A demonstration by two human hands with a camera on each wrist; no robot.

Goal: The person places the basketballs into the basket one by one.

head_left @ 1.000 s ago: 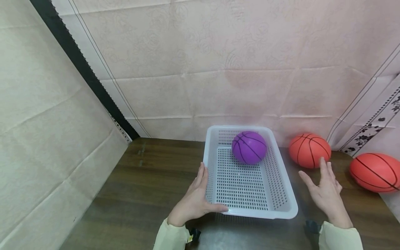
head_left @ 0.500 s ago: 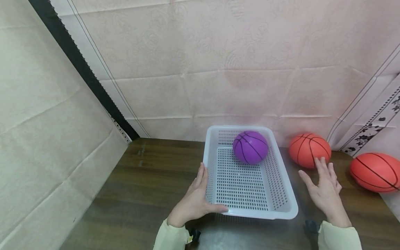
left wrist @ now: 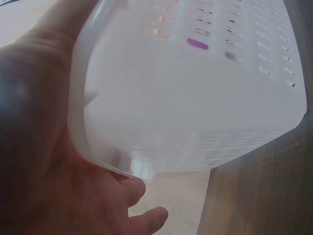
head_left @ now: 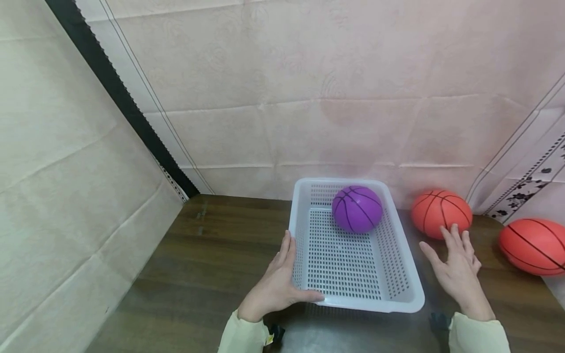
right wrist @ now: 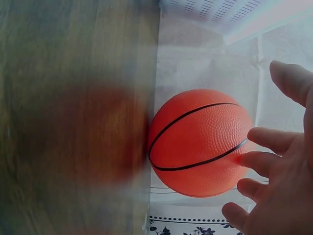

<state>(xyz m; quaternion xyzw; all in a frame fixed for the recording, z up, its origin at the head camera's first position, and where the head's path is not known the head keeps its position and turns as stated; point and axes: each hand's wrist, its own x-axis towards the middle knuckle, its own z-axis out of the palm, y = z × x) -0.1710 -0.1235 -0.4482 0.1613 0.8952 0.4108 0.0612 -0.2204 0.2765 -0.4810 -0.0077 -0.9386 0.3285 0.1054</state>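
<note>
A white perforated plastic basket (head_left: 344, 274) stands on the wooden table with a purple mini basketball (head_left: 357, 209) at its far end. My left hand (head_left: 275, 282) holds the basket's near left corner, thumb along the front rim and fingers along the left side. In the left wrist view the basket wall (left wrist: 161, 93) fills much of the picture beside that hand. To the basket's right sits an orange basketball (head_left: 441, 214). My right hand (head_left: 459, 274) is spread in front of it, fingertips at its near side; in the right wrist view they appear at or touching the ball's surface.
A second orange ball (head_left: 535, 246) lies farther right, near the table's right edge. Pale cloth (head_left: 309, 132) hangs behind the table and on the left side. Bare wood table (head_left: 212, 255) extends left of the basket.
My right hand has shifted slightly left across the orange ball's front. The purple ball has rolled very slightly right inside the basket. My left hand keeps its place.
</note>
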